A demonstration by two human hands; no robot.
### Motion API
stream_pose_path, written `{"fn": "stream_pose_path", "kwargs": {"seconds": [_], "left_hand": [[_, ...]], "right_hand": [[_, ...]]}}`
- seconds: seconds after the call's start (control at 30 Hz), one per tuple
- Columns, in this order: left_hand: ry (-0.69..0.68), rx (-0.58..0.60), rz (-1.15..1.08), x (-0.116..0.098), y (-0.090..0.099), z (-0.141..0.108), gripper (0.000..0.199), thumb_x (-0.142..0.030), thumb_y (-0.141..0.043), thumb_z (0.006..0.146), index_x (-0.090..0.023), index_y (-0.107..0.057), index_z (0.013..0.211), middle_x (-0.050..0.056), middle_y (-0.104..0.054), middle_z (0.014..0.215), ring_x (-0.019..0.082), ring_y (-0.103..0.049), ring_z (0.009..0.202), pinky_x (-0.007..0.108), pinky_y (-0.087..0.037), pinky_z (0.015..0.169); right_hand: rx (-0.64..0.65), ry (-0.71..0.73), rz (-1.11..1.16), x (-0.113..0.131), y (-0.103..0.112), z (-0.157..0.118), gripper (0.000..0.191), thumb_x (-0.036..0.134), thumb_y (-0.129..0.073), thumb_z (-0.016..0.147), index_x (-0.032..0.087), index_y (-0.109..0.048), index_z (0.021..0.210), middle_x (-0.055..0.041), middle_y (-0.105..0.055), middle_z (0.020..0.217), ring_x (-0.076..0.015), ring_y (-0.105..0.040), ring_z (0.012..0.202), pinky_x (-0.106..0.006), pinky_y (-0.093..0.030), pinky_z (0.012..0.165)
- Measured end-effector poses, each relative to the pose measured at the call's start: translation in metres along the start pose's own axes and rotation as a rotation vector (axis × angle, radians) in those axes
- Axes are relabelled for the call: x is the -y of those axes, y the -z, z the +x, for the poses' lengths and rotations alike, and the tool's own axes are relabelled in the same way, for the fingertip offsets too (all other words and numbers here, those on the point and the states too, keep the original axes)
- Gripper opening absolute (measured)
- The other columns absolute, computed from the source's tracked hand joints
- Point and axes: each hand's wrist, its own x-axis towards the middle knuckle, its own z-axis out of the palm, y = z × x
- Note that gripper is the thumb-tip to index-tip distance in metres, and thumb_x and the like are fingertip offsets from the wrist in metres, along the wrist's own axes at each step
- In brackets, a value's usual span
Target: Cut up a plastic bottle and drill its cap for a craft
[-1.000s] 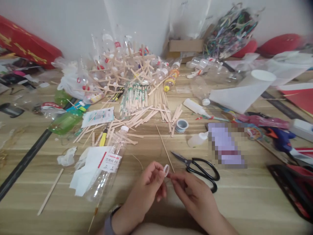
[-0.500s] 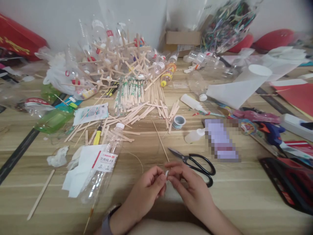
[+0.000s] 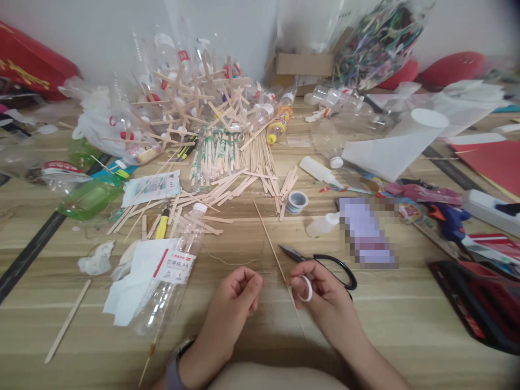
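Note:
My right hand (image 3: 325, 298) pinches a small white plastic ring (image 3: 305, 288), like a bottle-cap collar, in front of the scissors (image 3: 335, 271). To its left is my left hand (image 3: 235, 298), thumb pressed against curled fingers. A thin thread (image 3: 227, 262) curves over the table to the left fingertips, which close on it; its end is hidden. Between the hands lies a slim wooden skewer (image 3: 280, 265), passing just beside the right fingers. A clear plastic bottle (image 3: 173, 276) with a white-and-red label lies left of my left hand.
Beyond lie scattered craft sticks (image 3: 227, 189), a thread spool (image 3: 297, 202) and a small white glue bottle (image 3: 323, 225). Bottles and joined sticks pile up at the back (image 3: 195, 103). A phone (image 3: 368, 233), partly pixelated, and a black-red case (image 3: 475, 303) are to the right.
My hands have moved apart; before, they met around the small white piece. The ring now shows in my right hand alone. The thread has shifted, and more of the skewer is visible.

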Motion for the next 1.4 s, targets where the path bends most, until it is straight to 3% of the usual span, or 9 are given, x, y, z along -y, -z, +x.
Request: {"fn": "stream_pose_path", "kwargs": {"seconds": [0.17,0.3,0.4,0.57,0.7,0.83,1.1,1.27,1.4], "left_hand": [[0.051,0.078,0.058,0.000,-0.002,0.000,0.035,-0.052,-0.060,0.076,-0.019,-0.052,0.070,-0.008,-0.044,0.046,0.008,-0.031,0.043,0.023,-0.022,0.046],[0.092,0.080,0.143,0.002,-0.002,0.000,0.030,-0.048,-0.059,0.075,-0.019,-0.054,0.069,-0.007,-0.048,0.044,0.007,-0.032,0.040,0.023,-0.022,0.043],[0.124,0.074,0.182,0.002,-0.002,0.001,0.029,-0.047,-0.059,0.075,-0.019,-0.055,0.069,-0.006,-0.049,0.044,0.007,-0.033,0.038,0.023,-0.022,0.042],[0.111,0.101,0.171,0.001,-0.003,0.001,0.028,-0.046,-0.059,0.075,-0.018,-0.057,0.070,-0.006,-0.050,0.046,0.007,-0.034,0.039,0.023,-0.023,0.043],[0.109,0.125,0.152,-0.001,-0.003,-0.002,0.027,-0.044,-0.058,0.075,-0.017,-0.060,0.076,-0.006,-0.051,0.048,0.007,-0.035,0.040,0.023,-0.024,0.044],[0.133,0.177,0.088,0.000,-0.003,-0.002,0.029,-0.046,-0.062,0.073,-0.017,-0.061,0.077,-0.006,-0.052,0.048,0.007,-0.034,0.040,0.023,-0.022,0.044],[0.185,0.280,-0.111,0.006,-0.004,0.001,0.041,-0.055,-0.072,0.068,-0.017,-0.056,0.068,-0.008,-0.044,0.046,0.004,-0.028,0.040,0.024,-0.014,0.044],[0.134,0.221,-0.106,0.005,-0.003,0.001,0.044,-0.058,-0.070,0.069,-0.016,-0.059,0.074,-0.009,-0.043,0.047,0.005,-0.027,0.042,0.024,-0.015,0.045],[0.046,0.195,0.041,0.005,-0.002,-0.001,0.038,-0.054,-0.060,0.080,-0.016,-0.060,0.077,-0.006,-0.047,0.051,0.007,-0.033,0.045,0.024,-0.021,0.046]], "right_hand": [[0.000,0.233,-0.245,-0.008,0.001,-0.002,0.016,0.026,-0.056,0.091,0.020,-0.071,0.090,0.0012,-0.064,0.065,-0.0102,-0.059,0.048,-0.020,-0.051,0.049],[0.049,0.474,-0.516,-0.012,0.000,-0.003,0.034,0.012,-0.044,0.093,0.019,-0.070,0.112,-0.0009,-0.063,0.069,-0.0099,-0.059,0.050,-0.019,-0.051,0.050],[0.049,0.555,-0.647,-0.013,-0.002,-0.003,0.038,0.012,-0.041,0.094,0.014,-0.065,0.122,-0.0034,-0.061,0.070,-0.0136,-0.062,0.060,-0.021,-0.053,0.054],[0.069,0.501,-0.655,-0.014,-0.006,-0.006,0.033,0.015,-0.042,0.095,0.016,-0.055,0.125,-0.0054,-0.070,0.083,-0.0156,-0.069,0.072,-0.024,-0.056,0.065],[0.022,0.379,-0.648,-0.014,-0.007,-0.009,0.007,0.019,-0.046,0.094,0.023,-0.052,0.094,0.0003,-0.070,0.072,-0.0151,-0.069,0.060,-0.022,-0.053,0.054],[0.008,0.459,-0.746,-0.011,-0.007,-0.008,0.017,0.017,-0.041,0.094,0.024,-0.048,0.080,0.0038,-0.064,0.063,-0.0120,-0.063,0.051,-0.020,-0.047,0.051],[0.033,0.503,-0.705,-0.007,-0.007,-0.008,0.022,0.016,-0.043,0.094,0.023,-0.058,0.080,0.0019,-0.066,0.065,-0.0120,-0.063,0.056,-0.020,-0.049,0.055],[0.010,0.493,-0.526,-0.001,-0.003,-0.004,0.016,0.018,-0.051,0.093,0.020,-0.067,0.090,-0.0078,-0.073,0.090,-0.0172,-0.070,0.083,-0.025,-0.056,0.069],[0.058,0.372,-0.460,-0.004,-0.003,-0.001,0.010,0.023,-0.061,0.087,0.020,-0.070,0.084,-0.0062,-0.069,0.085,-0.0144,-0.064,0.067,-0.023,-0.052,0.056]]}}
